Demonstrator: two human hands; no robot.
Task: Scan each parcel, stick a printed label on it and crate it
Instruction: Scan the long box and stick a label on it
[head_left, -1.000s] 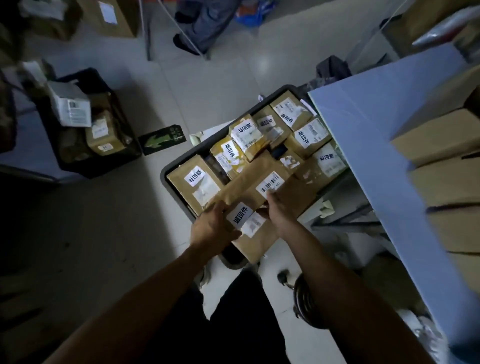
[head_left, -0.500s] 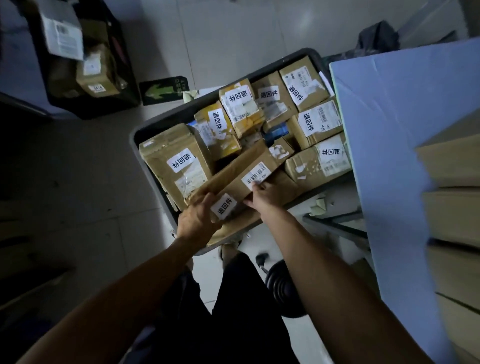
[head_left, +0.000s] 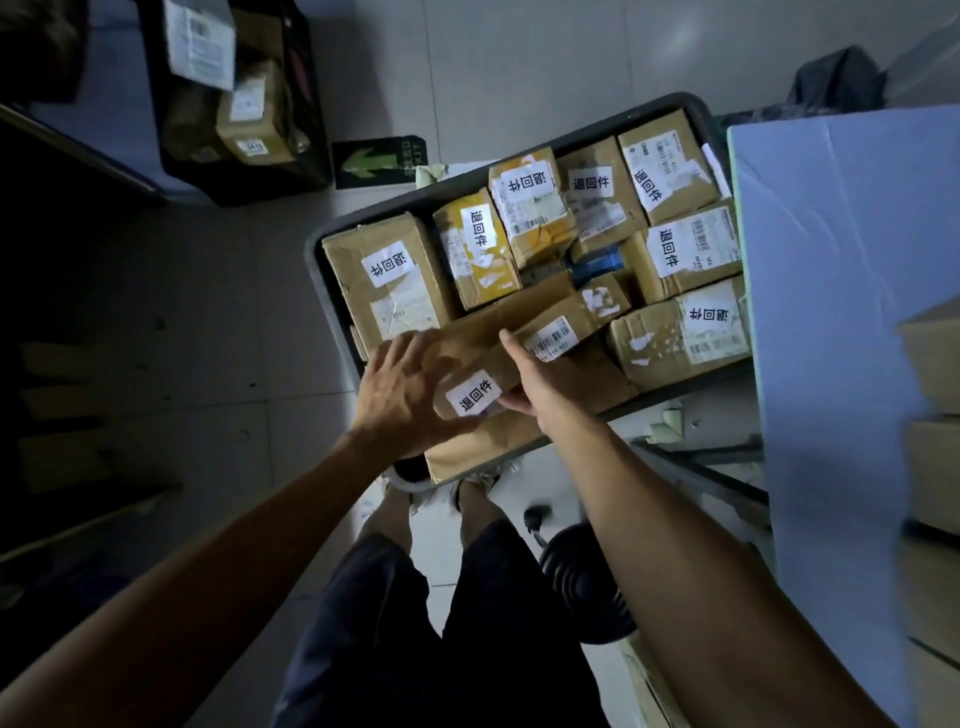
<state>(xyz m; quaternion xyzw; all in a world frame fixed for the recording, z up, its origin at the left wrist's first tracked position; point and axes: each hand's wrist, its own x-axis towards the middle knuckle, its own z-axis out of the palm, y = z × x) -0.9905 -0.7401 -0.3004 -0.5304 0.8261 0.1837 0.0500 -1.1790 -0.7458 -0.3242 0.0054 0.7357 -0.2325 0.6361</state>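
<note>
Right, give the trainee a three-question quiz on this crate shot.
1. True or false: the long parcel under the hands already carries a white printed label.
2. Which hand has its fingers spread flat on that parcel? A) left hand B) right hand
3. Fill in: the parcel lies across other labelled parcels in the dark ____.

Key: 1 true; 2 A; 3 crate.
</note>
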